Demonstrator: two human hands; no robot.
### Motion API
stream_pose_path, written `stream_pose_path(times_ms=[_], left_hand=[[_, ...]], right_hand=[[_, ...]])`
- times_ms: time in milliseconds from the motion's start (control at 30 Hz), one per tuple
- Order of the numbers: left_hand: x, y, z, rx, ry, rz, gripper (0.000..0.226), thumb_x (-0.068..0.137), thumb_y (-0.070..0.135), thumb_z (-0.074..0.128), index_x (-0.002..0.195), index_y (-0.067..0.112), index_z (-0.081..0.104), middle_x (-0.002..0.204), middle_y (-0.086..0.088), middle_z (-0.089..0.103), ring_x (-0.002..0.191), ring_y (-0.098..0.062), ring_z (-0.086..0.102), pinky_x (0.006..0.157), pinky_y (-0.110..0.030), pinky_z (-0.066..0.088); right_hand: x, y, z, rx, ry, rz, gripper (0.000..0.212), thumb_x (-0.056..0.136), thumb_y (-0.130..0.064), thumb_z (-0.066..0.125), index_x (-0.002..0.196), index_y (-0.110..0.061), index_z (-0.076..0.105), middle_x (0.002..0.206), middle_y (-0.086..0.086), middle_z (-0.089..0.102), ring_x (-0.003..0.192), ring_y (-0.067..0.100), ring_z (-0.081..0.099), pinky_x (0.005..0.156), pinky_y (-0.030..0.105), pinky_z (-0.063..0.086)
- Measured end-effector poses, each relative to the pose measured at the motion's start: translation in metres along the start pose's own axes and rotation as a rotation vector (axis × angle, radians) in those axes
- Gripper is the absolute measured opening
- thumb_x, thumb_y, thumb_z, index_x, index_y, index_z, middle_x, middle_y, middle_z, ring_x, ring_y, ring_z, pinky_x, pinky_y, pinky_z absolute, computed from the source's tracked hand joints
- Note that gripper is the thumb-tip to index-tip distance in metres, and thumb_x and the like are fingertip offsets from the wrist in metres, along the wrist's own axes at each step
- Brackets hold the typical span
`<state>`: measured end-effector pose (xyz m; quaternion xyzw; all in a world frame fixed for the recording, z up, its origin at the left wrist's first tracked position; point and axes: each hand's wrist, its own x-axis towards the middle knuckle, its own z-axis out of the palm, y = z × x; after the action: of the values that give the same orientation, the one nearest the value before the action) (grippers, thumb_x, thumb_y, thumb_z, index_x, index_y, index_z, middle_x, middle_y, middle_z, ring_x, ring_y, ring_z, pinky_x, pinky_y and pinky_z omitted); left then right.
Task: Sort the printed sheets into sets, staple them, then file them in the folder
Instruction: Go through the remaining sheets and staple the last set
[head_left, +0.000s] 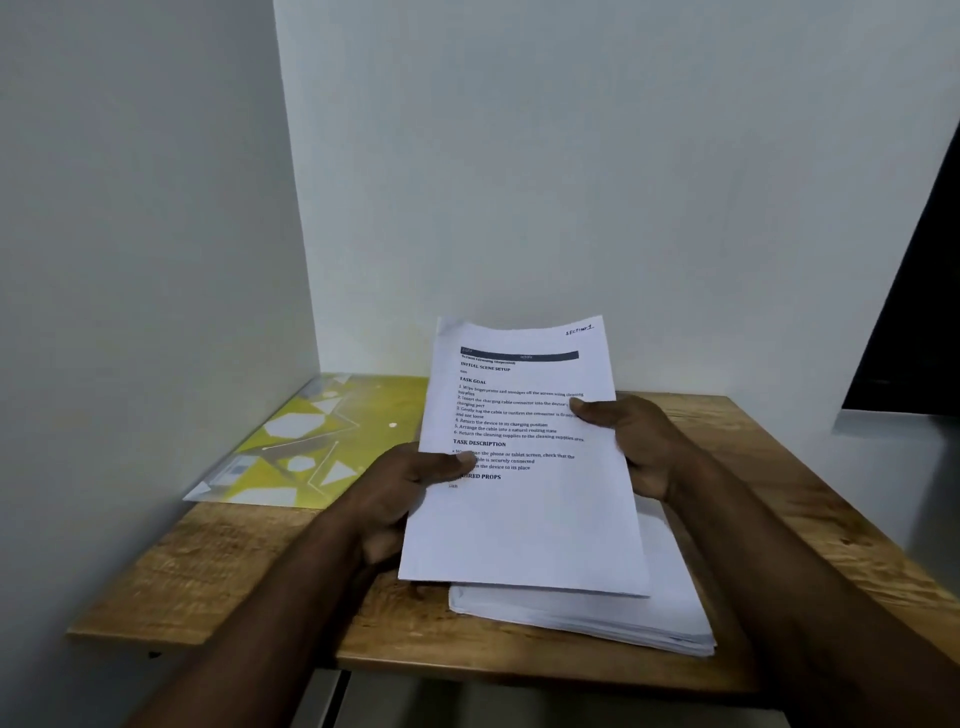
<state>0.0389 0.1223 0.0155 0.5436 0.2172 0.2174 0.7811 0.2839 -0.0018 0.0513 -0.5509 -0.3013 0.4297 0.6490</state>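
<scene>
- Over the wooden table (208, 571), just above the paper stack (623, 613), I've got a printed sheet (524, 519) held up and tilted toward the camera. One sheet or a thin set, can't tell.
- Left hand (395, 499): thumb on the sheet's face at the left edge, fingers curled behind, pinching it.
- Right hand (639, 447): same at the right edge, thumb on the print, fingers behind. Both are closed on the paper and hold nothing else.
- Handwritten note in the sheet's top right corner looks like "Section 1", so I read this as the sorting step.
- Progress: early, I'd say. The stack lies thick and loose at the table's near right side. No separate sets laid out, no staples visible, no stapler in view.
- Left to do: most of the sorting, all stapling, all filing.
- Folder (311, 441): yellow with white shapes, flat and closed in the far left corner against the wall, apart from the stack. No filed sheets show in it, but I can't see inside well enough to be sure.
</scene>
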Motion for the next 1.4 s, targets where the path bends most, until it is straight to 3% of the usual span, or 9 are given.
stream_pose_path(times_ms=[133, 267, 500, 667, 800, 933, 1067, 1133, 1400], left_hand=[[0.026, 0.015, -0.003, -0.014, 0.014, 0.010, 0.044, 0.099, 0.022, 0.062, 0.137, 0.000, 0.064, 0.133, -0.023, 0.069, 0.123, -0.042, 0.067, 0.109, -0.057, 0.050], [0.059, 0.033, -0.002, 0.034, 0.148, 0.108, 0.036, 0.101, 0.029, 0.065, 0.121, 0.000, 0.072, 0.117, -0.019, 0.077, 0.105, -0.034, 0.076, 0.092, -0.046, 0.061], [0.111, 0.034, -0.012, 0.007, 0.334, 0.208, 0.031, 0.102, 0.027, 0.067, 0.116, 0.000, 0.073, 0.111, -0.020, 0.078, 0.101, -0.036, 0.076, 0.101, -0.057, 0.056], [0.123, 0.018, -0.019, 0.000, 0.323, 0.222, 0.028, 0.103, 0.028, 0.065, 0.113, 0.003, 0.073, 0.111, -0.018, 0.078, 0.102, -0.037, 0.076, 0.100, -0.057, 0.056], [0.119, 0.020, -0.019, -0.001, 0.301, 0.217, 0.023, 0.103, 0.026, 0.065, 0.107, 0.005, 0.074, 0.106, -0.018, 0.079, 0.094, -0.036, 0.077, 0.091, -0.053, 0.061], [0.116, 0.015, -0.010, 0.002, 0.256, 0.224, 0.017, 0.102, 0.021, 0.065, 0.103, 0.007, 0.074, 0.095, -0.010, 0.081, 0.081, -0.026, 0.078, 0.076, -0.038, 0.061], [0.117, 0.017, -0.011, -0.004, 0.213, 0.306, 0.029, 0.105, 0.027, 0.062, 0.126, 0.008, 0.069, 0.119, -0.016, 0.077, 0.102, -0.033, 0.076, 0.095, -0.052, 0.060], [0.118, 0.019, -0.014, -0.018, 0.206, 0.356, 0.032, 0.106, 0.028, 0.060, 0.137, 0.023, 0.066, 0.125, -0.011, 0.075, 0.108, -0.031, 0.075, 0.092, -0.049, 0.061], [0.124, 0.014, -0.013, -0.021, 0.241, 0.358, 0.023, 0.105, 0.027, 0.061, 0.124, 0.018, 0.071, 0.102, -0.006, 0.074, 0.091, -0.027, 0.072, 0.074, -0.036, 0.061]], right_hand=[[0.008, 0.008, -0.003, -0.035, -0.047, 0.057, 0.033, 0.102, -0.010, 0.060, 0.131, 0.002, 0.067, 0.126, 0.021, 0.074, 0.114, 0.041, 0.073, 0.095, 0.055, 0.061], [0.017, 0.021, -0.006, -0.018, -0.059, 0.094, 0.033, 0.101, -0.010, 0.060, 0.131, 0.000, 0.068, 0.127, 0.022, 0.073, 0.115, 0.043, 0.072, 0.099, 0.058, 0.057], [0.028, 0.027, -0.011, -0.050, -0.031, 0.024, 0.033, 0.101, -0.006, 0.059, 0.132, 0.001, 0.067, 0.126, 0.023, 0.073, 0.115, 0.045, 0.071, 0.104, 0.062, 0.053], [0.032, 0.027, -0.018, -0.079, -0.050, -0.010, 0.034, 0.100, -0.008, 0.061, 0.133, 0.000, 0.067, 0.126, 0.023, 0.073, 0.112, 0.045, 0.072, 0.097, 0.060, 0.057], [0.038, 0.019, -0.021, 0.028, -0.083, -0.079, 0.043, 0.105, -0.020, 0.057, 0.143, 0.001, 0.059, 0.138, 0.024, 0.066, 0.126, 0.044, 0.066, 0.106, 0.060, 0.053], [0.039, 0.018, -0.018, 0.004, 0.054, -0.168, 0.027, 0.106, -0.008, 0.054, 0.127, 0.000, 0.068, 0.122, 0.022, 0.075, 0.107, 0.040, 0.075, 0.088, 0.053, 0.063], [0.039, 0.021, -0.017, -0.029, 0.104, -0.185, 0.023, 0.105, -0.006, 0.054, 0.120, -0.002, 0.071, 0.115, 0.021, 0.078, 0.100, 0.040, 0.077, 0.085, 0.055, 0.064], [0.041, 0.023, -0.015, -0.028, 0.115, -0.188, 0.024, 0.104, -0.005, 0.054, 0.120, -0.001, 0.071, 0.115, 0.021, 0.077, 0.100, 0.041, 0.076, 0.085, 0.057, 0.063], [0.047, 0.029, -0.012, -0.018, 0.145, -0.229, 0.023, 0.100, 0.001, 0.053, 0.105, -0.007, 0.074, 0.098, 0.016, 0.079, 0.082, 0.034, 0.076, 0.080, 0.050, 0.061]])
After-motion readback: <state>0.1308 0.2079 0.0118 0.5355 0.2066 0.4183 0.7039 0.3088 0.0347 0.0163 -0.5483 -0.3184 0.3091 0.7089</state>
